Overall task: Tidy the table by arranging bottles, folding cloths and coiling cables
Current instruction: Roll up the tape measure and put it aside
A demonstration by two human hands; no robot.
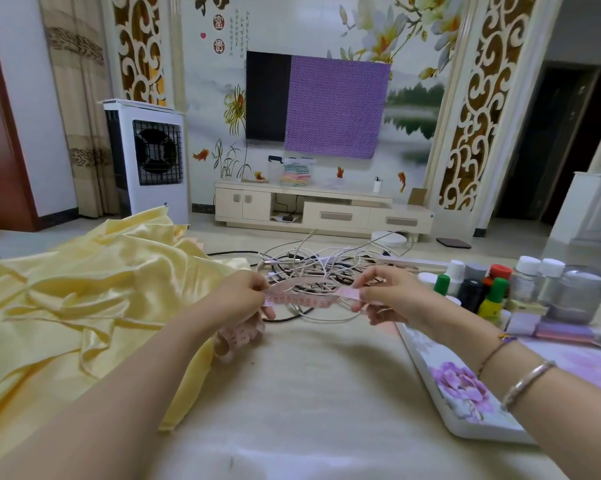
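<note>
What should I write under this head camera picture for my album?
Both hands, left hand and right hand, stretch a pink tape measure over tangled cables, beside yellow cloth and bottles.

A pink measuring tape (300,299) with red markings stretches level at the centre of the frame, pinched at each end, its slack looping down below the left end. Behind it, at upper centre, a tangle of white and black cables (321,271) lies loose on the tabletop (309,393). A crumpled, glossy yellow cloth (84,299) covers the left of the frame, unfolded. At the right, a cluster of small bottles (493,289) with white, green, red and black caps stands upright, close together.
</note>
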